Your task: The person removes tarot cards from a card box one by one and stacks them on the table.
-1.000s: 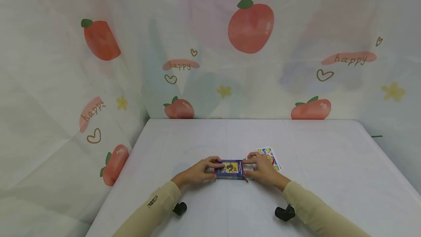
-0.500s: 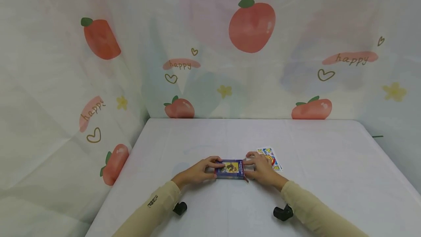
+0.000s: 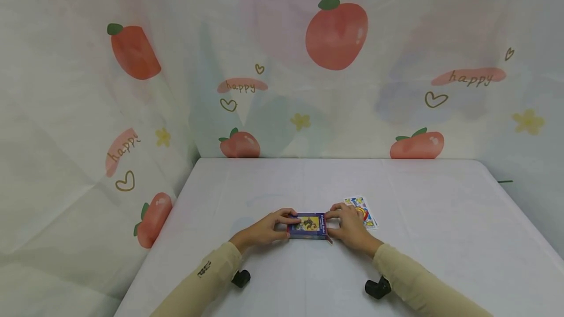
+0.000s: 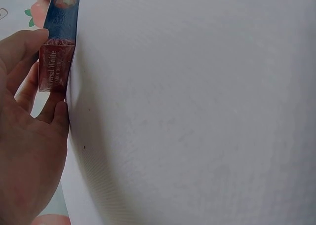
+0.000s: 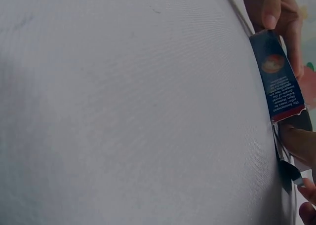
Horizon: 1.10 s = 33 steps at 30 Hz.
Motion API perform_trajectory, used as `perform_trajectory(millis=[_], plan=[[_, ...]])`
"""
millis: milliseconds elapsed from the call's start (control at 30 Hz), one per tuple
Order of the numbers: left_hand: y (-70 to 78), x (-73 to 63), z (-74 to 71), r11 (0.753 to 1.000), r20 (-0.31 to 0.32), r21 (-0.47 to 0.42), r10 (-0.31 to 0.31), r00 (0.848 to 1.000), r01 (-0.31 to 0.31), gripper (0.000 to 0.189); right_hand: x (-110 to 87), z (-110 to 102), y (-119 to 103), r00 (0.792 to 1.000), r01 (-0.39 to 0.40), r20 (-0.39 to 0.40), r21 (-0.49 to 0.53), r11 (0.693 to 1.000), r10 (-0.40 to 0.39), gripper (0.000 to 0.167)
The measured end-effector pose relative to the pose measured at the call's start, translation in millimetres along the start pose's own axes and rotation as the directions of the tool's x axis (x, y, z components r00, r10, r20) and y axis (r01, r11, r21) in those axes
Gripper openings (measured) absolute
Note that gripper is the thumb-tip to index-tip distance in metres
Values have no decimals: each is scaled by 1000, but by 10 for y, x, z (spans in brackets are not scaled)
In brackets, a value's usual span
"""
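Left hand [image 3: 266, 227] part-closed, thumb and fingers gripping near end of box [image 3: 308, 226]. Box just right of it: glossy blue-and-red cardboard, flat rectangle, on white woven-textured cloth [image 3: 423, 199]. Right end open, flap [image 5: 291, 171] loose; contents can't be made out. Right hand [image 3: 352, 228] there, fingers bent, pinch unclear. Beyond its knuckles, partly covered: flat, colourful white-bordered card [image 3: 364, 207].

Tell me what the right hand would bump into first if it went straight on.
Most likely the blue box: the right hand points at its open end, though whether they touch is unclear. The left hand lies beyond.
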<state>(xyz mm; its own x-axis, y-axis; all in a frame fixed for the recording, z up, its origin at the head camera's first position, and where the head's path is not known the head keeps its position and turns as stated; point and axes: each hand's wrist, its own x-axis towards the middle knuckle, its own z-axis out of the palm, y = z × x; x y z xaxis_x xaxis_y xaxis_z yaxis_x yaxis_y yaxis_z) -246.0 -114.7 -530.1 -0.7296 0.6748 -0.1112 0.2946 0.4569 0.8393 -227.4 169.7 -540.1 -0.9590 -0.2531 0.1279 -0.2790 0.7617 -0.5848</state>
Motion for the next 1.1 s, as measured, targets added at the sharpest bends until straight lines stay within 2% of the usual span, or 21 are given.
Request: perform_trajectory(millis=[367,667,1100], plan=[[-19,0,3,1000,-3,-6,-22,1000,22,49,-16,-45,37,1000,-9,8,-5,1000,9,31],[19,-7,-7,1000,7,1,6,1000,-6,51,-36,-84,54,1000,-6,14,-15,1000,6,26],[-16,7,-7,1000,4,3,31,999,-31,49,-63,-140,65,1000,1,19,-40,999,0,26]])
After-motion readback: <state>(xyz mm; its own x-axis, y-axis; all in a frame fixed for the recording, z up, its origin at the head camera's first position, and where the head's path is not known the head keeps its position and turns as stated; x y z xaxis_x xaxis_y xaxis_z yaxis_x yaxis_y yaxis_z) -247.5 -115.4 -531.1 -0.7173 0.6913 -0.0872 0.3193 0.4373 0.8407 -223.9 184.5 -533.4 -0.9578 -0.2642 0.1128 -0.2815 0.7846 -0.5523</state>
